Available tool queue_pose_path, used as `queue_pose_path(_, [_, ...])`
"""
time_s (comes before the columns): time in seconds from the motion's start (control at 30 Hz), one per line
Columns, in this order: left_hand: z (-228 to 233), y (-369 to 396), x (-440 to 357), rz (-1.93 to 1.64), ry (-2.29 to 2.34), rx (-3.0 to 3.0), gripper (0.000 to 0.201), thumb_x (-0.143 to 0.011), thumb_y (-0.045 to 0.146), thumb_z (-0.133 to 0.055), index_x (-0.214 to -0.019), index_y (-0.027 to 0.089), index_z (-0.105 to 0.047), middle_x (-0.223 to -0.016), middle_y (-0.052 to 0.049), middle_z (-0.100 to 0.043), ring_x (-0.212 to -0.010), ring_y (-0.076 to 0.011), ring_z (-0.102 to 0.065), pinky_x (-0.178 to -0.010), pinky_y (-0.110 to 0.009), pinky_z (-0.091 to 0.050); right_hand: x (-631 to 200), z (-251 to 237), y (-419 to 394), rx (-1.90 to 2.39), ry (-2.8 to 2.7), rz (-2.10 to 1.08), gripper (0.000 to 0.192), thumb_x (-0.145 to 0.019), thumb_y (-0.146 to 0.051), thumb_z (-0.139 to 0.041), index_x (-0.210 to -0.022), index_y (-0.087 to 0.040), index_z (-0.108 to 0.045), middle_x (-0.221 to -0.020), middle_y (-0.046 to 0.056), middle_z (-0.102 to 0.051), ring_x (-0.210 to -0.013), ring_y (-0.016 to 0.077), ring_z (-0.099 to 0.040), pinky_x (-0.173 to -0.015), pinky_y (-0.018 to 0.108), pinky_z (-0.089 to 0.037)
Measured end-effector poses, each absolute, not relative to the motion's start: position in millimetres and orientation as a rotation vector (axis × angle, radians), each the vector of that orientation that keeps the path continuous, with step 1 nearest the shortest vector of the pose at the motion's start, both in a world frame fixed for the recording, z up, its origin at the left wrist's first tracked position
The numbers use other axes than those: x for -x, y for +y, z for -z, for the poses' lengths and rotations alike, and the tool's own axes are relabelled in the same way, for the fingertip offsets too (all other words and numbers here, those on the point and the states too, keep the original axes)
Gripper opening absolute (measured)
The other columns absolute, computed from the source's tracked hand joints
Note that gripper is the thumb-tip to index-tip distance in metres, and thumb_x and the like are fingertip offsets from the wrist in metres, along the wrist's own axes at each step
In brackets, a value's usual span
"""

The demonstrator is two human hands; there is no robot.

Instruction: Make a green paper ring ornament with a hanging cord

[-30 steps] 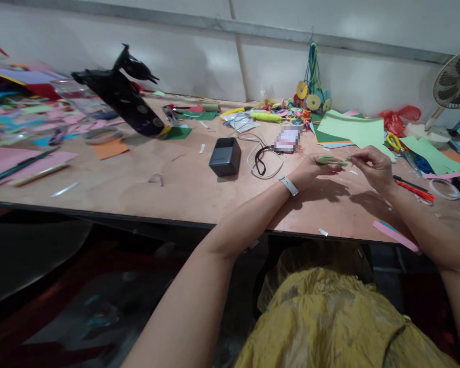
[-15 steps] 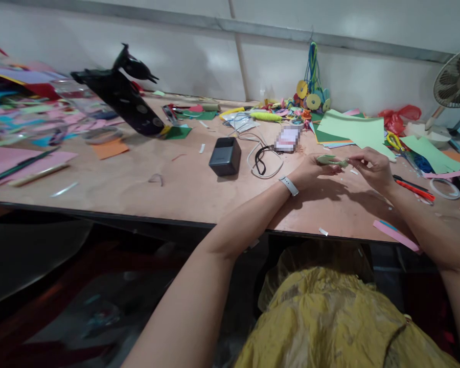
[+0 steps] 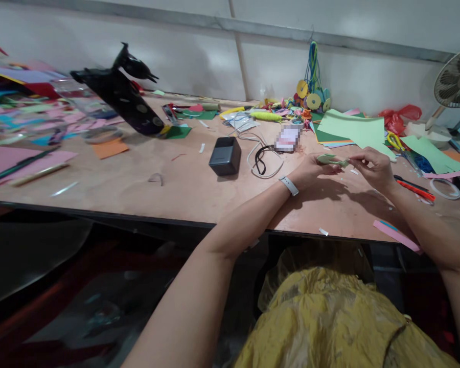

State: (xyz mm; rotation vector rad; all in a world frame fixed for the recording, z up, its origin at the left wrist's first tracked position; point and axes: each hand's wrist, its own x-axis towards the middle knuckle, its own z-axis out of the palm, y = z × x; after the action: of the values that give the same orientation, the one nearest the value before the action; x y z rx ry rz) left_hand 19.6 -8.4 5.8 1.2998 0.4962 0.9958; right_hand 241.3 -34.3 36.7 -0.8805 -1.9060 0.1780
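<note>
Seen from above, looking down at a cluttered craft table (image 3: 168, 189). Just past the near edge of the table, right of centre: left hand (image 3: 310, 171) and right hand (image 3: 371, 168), close together, sharing one small pale green paper piece (image 3: 331, 161). Left fingers curled around one end of the piece, right fingertips pinching the other end. Held just above the table, not resting on it. Too small to tell exactly how folded or rolled.

Behind the hands on the table: a stack of green paper sheets (image 3: 352, 130). Left of the hands: a black box (image 3: 225, 156) with a looped cable (image 3: 262, 158). Right of the hands: a red-handled tool (image 3: 414, 188) and a pink strip (image 3: 394, 235) near the table edge.

Likely risks: thin paper tearing or creasing if pulled too hard between the two grips; shape springing loose if either pinch slackens; piece dropping among the scraps and getting lost; right forearm brushing the pink strip off the table edge.
</note>
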Motion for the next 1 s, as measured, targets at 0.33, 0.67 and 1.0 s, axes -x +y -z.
queue_pose_path(0.33, [-8.2, -8.6, -18.6, -0.981, 0.498, -1.319, 0.047, -0.062, 0.039, -0.101, -0.097, 0.013, -0.085, -0.094, -0.011, -0.082, -0.088, -0.0203, -0.078, -0.098, -0.041, -0.059, -241.4, -36.5, -33.2, 0.881, -1.922, -0.139, 0.036, -0.094, -0.059, -0.071, -0.082, -0.027, -0.080, -0.079, 0.008, -0.076, -0.070, 0.0214, -0.065, -0.069, 0.038, -0.057])
queue_pose_path(0.67, [-8.0, -8.7, -17.8, -0.972, 0.514, -1.325, 0.043, -0.064, 0.035, -0.100, -0.097, 0.013, -0.085, -0.094, -0.012, -0.081, -0.089, -0.0213, -0.078, -0.099, -0.044, -0.059, -241.8, -36.7, -33.9, 0.837, -1.945, -0.109, 0.029, -0.096, -0.052, -0.070, -0.084, -0.027, -0.080, -0.079, 0.007, -0.075, -0.069, 0.0213, -0.064, -0.069, 0.038, -0.057])
queue_pose_path(1.0, [-6.4, -7.3, -18.6, -0.980, 0.515, -1.355, 0.047, -0.064, 0.039, -0.099, -0.100, 0.012, -0.084, -0.094, -0.012, -0.081, -0.090, -0.0226, -0.077, -0.098, -0.045, -0.058, -244.3, -33.8, -31.8, 0.861, -1.954, -0.086, 0.023, -0.096, -0.044, -0.072, -0.086, -0.026, -0.081, -0.081, 0.007, -0.076, -0.069, 0.0200, -0.065, -0.068, 0.036, -0.055])
